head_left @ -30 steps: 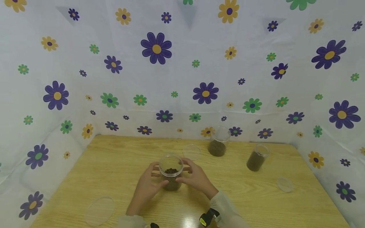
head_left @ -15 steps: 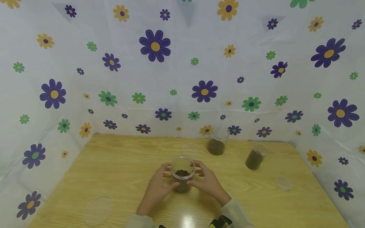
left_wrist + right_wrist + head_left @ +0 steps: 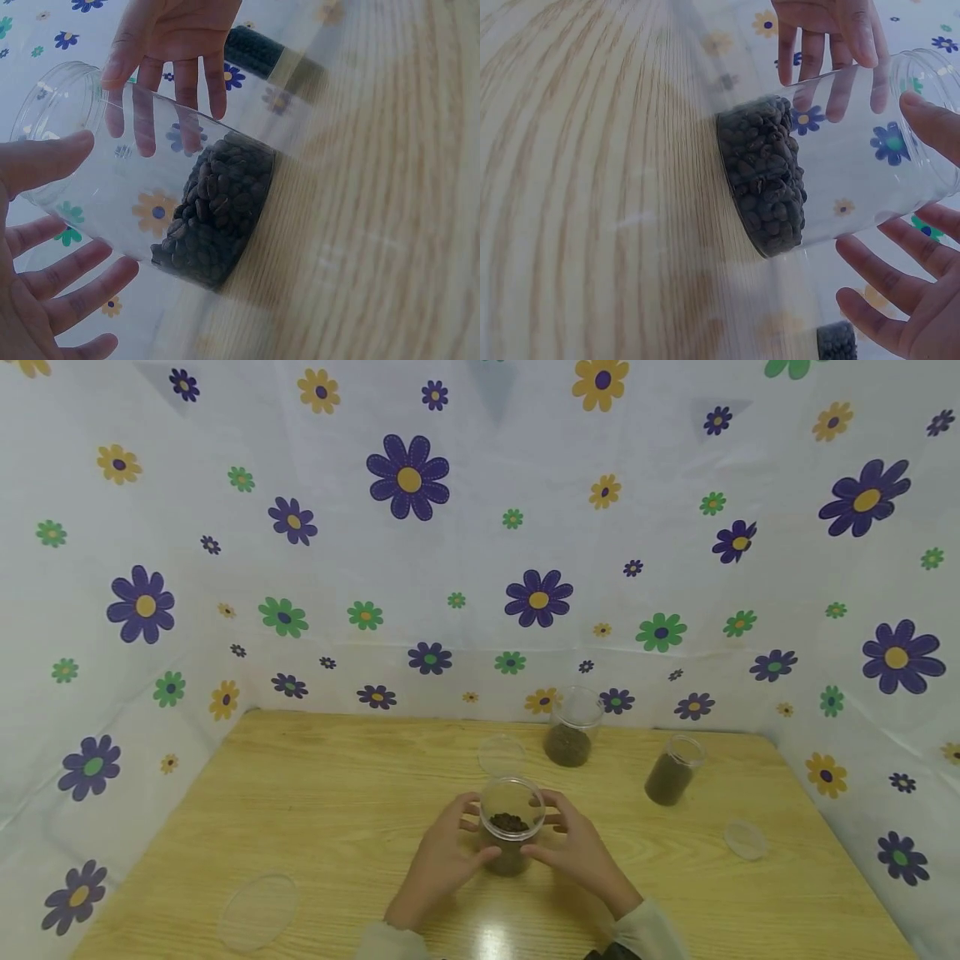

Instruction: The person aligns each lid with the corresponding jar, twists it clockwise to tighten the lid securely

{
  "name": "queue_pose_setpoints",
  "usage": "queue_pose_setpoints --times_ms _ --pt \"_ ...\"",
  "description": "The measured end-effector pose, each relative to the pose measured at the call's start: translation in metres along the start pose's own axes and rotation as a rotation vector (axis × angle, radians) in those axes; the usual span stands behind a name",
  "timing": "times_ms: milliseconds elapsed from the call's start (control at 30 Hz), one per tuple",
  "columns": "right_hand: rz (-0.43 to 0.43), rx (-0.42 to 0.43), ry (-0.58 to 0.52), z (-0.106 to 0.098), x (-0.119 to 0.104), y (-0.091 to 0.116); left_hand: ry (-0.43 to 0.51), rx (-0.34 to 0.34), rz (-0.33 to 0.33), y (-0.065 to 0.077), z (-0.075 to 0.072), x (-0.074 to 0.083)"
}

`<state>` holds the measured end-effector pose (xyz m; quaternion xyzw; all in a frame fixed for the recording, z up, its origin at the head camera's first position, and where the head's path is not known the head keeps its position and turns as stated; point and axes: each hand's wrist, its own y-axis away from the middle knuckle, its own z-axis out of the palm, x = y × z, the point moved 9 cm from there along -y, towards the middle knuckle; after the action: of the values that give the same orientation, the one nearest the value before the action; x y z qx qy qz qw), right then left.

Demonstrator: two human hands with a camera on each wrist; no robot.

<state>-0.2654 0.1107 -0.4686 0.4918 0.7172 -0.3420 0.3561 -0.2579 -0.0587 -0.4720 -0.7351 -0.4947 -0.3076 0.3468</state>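
Observation:
A clear, lidless jar [image 3: 510,857] of dark coffee beans [image 3: 217,199] stands upright between both hands near the middle of the wooden table, its base right at the tabletop. The beans fill roughly the lower half. My left hand [image 3: 444,858] grips the jar's left side, thumb at the front below the rim and fingers spread along the wall. From the opposite side my right hand [image 3: 583,853] holds it the same way, thumb near the neck. In the right wrist view the beans [image 3: 763,176] show through the clear wall.
Behind the held jar lies a round clear lid [image 3: 502,755]. A wide open jar [image 3: 567,745] with dark contents stands at the back, a narrower, fuller one [image 3: 669,778] to its right. Other lids lie at right [image 3: 746,841] and front left [image 3: 258,910]. Flowered cloth [image 3: 480,543] surrounds the table.
Both hands have moved the jar of coffee beans rightward and slightly toward the front of the table, keeping it upright. The other jars and lids stay put; the head view shifts slightly.

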Motion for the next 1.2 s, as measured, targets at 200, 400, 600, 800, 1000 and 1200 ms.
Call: queue_pose_setpoints --times_ms 200,400,600,800,1000,1200 --pt "0.001 0.008 0.028 -0.011 0.002 0.008 0.001 -0.034 0.014 -0.002 0.011 0.011" --pt "0.000 0.008 0.032 -0.020 0.005 0.013 -0.015 -0.052 0.009 -0.005 0.021 0.015" --pt "0.010 0.014 0.056 -0.030 0.008 0.019 -0.019 -0.054 0.039 -0.006 0.029 0.024" --pt "0.037 0.020 0.056 -0.037 0.016 0.025 -0.050 -0.074 0.065 -0.006 0.037 0.032" --pt "0.023 -0.001 0.038 -0.038 0.019 0.028 -0.082 -0.091 0.063 -0.006 0.040 0.034" --pt "-0.028 -0.022 0.016 -0.034 0.016 0.030 -0.163 -0.039 0.092 0.000 0.024 0.034"
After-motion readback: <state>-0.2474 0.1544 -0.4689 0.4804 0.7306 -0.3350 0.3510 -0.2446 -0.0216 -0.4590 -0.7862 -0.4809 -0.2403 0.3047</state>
